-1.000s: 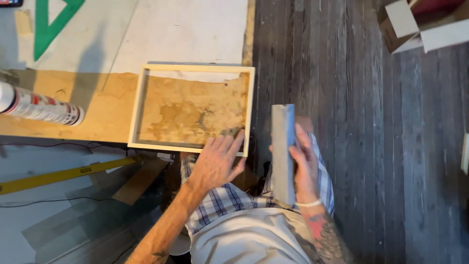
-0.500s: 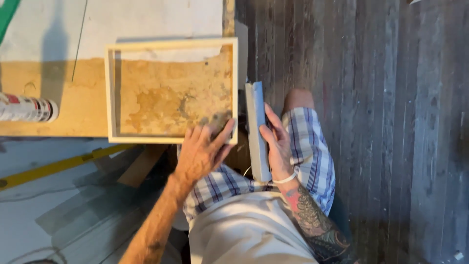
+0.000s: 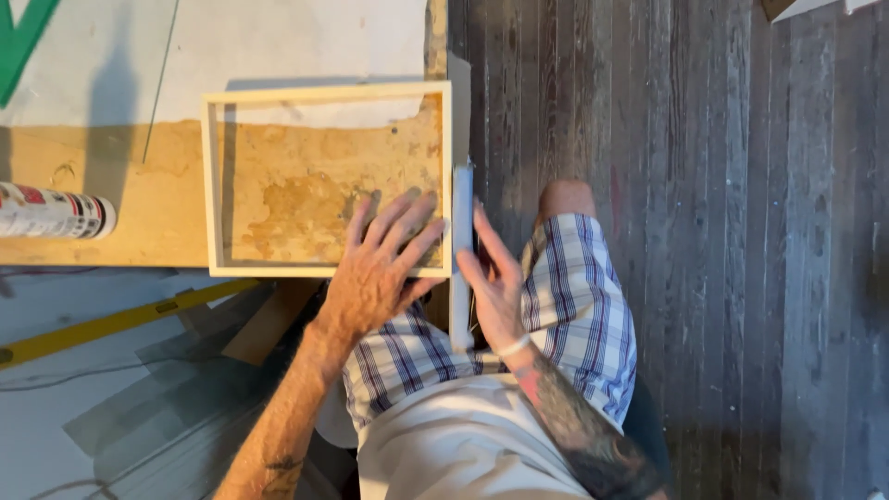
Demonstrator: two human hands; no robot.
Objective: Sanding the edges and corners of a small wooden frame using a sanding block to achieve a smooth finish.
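A pale wooden rectangular frame [image 3: 215, 185] lies flat on a stained brown board [image 3: 111, 194] at the edge of a work surface. My left hand [image 3: 375, 268] rests flat with fingers spread over the frame's near right corner and the board inside it. My right hand [image 3: 493, 278] holds a long grey-blue block [image 3: 461, 199] turned on edge, pressed against the outside of the frame's right side. Its lower end is hidden behind my hand.
A sealant tube [image 3: 51, 211] lies on the board at the left. A yellow level [image 3: 102, 322] slants below the board. A green triangle shape [image 3: 20, 37] sits top left. Dark plank floor [image 3: 722, 204] fills the right; my plaid shorts [image 3: 574, 287] are below.
My right hand brought the grey-blue block left and turned it on edge against the frame's right side. My left hand slid farther up inside the frame.
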